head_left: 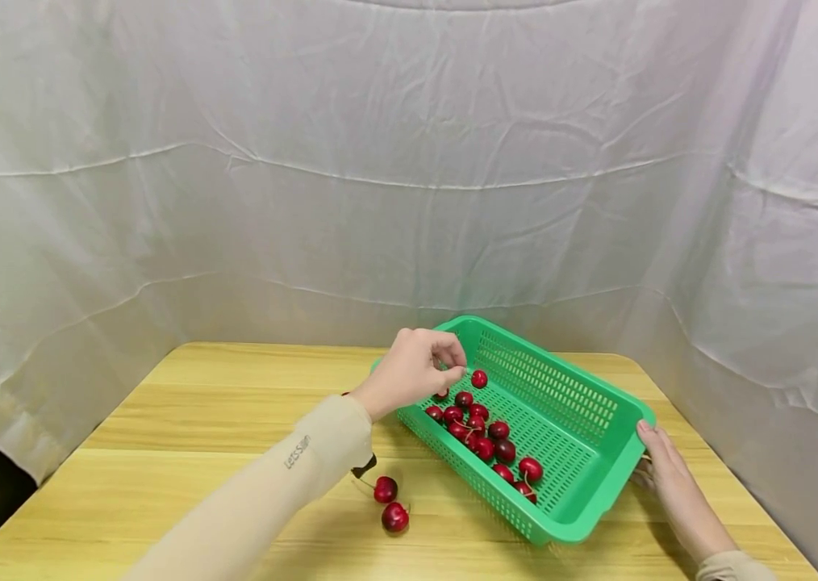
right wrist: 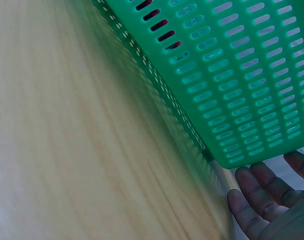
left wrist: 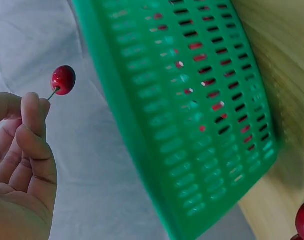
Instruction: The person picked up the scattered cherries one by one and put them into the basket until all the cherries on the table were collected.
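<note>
My left hand is over the left end of a green plastic basket. Its thumb and fingertips pinch the thin stem of a red cherry, which shows above the basket rim in the left wrist view. With the thumb on the rim and fingers beneath it, my right hand holds the basket's right end; in the right wrist view its fingers are at the basket's lower corner. Several dark red cherries lie inside, gathered along the near side.
Two loose cherries, one nearer and one just behind it, lie on the wooden table left of the basket. A pale grey curtain hangs behind the table and along both sides.
</note>
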Demonstrator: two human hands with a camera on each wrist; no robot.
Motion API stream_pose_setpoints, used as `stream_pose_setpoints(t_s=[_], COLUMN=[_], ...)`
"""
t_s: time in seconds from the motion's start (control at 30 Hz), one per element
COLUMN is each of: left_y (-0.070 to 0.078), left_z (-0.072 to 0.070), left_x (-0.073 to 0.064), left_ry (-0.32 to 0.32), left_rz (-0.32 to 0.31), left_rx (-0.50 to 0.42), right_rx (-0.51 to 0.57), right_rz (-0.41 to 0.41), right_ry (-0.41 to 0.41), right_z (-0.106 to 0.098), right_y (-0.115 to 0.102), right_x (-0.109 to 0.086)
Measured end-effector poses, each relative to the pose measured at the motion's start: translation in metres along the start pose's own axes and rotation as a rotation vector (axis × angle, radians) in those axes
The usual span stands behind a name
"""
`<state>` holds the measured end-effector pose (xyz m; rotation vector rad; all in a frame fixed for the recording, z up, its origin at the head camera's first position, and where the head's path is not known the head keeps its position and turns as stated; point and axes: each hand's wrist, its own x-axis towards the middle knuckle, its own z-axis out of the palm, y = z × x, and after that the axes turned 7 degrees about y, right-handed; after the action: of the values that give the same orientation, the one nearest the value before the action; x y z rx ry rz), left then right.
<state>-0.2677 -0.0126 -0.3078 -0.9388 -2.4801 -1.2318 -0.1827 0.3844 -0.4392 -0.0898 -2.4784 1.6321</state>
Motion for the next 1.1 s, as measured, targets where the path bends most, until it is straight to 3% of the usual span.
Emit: stream_pose_setpoints(t_s=[0.23, 0.37, 0.57, 1.1], left_y=[-0.019, -0.027, -0.036, -0.049], left_z=[0.013, 0.020, 0.028, 0.038], left_x=[0.015, 0.020, 0.021, 0.020], left_ry=[-0.027, -0.068, -0.113, -0.132], left_rz=[-0.055, -0.105, -0.101, -0.112], left_rx=[0.141, 0.155, 0.184, 0.228], right_rx=[0.002, 0.003, 0.005, 0.006], right_rz=[0.014, 0.008, 0.005, 0.021], right_ry=[0.007, 0.011, 0.010, -0.010], right_z=[0.000, 0.000, 0.000, 0.000], right_y=[0.000, 0.000, 0.000, -0.004], right_x=[0.000, -0.001, 0.000, -0.002])
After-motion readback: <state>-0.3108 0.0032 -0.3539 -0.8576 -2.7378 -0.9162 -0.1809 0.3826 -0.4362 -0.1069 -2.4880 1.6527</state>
